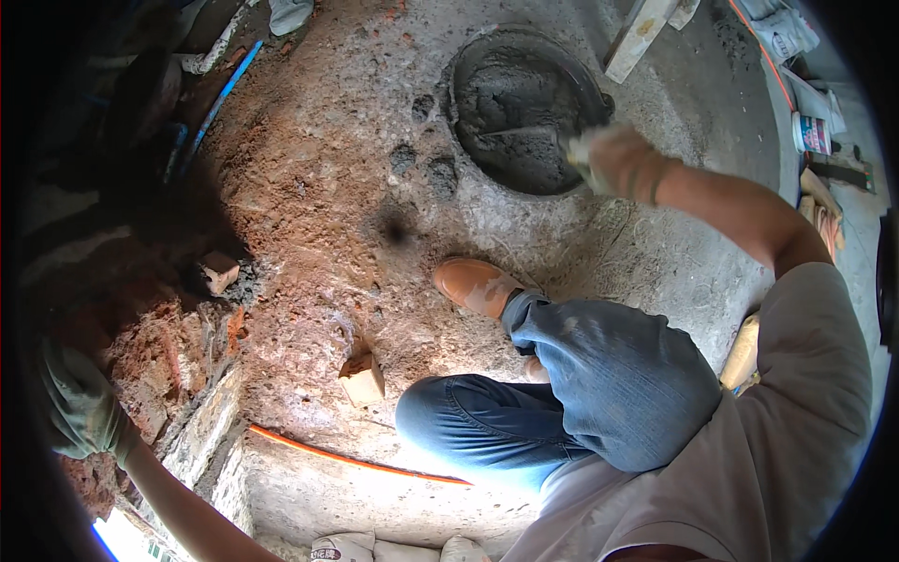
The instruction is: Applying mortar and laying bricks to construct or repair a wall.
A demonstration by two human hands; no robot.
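Observation:
My right hand (620,165), in a pale work glove and slightly blurred, is closed at the right rim of a round black tub (456,120). It grips the handle of a trowel (524,134), whose blade lies in the wet grey mortar (510,89) inside. Far to the left, my left hand (82,401), also gloved, rests against the broken brickwork (154,361) with its fingers stretched out. I see nothing held in it, though its fingertips fade into shadow.
One loose brick (362,380) lies near my knee, another brick (221,272) beside the brickwork. An orange hose (356,459) crosses the floor. A blue pipe (225,94) is at the far left, a wooden beam (641,37) behind the tub, and a white bucket (811,134) at the right.

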